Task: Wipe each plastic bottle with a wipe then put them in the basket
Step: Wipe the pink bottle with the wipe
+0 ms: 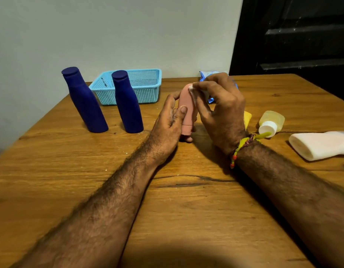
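The pink bottle (pixel 187 109) is held upright above the counter (pixel 186 200) by the curled left hand (pixel 170 120). A wipe (pixel 193 93) is pinched against it by the right hand (pixel 219 105). Every side should be rubbed before the basket (pixel 148 88) is used.

A white bottle (pixel 320 145) lying on the counter (pixel 186 209) is cut off by the right edge. A blue packet (pixel 206 75) sits mostly hidden behind the right hand (pixel 223 105) — its label cannot be read. A yellow item (pixel 247 118) shows only a sliver past that wrist — too little to identify.
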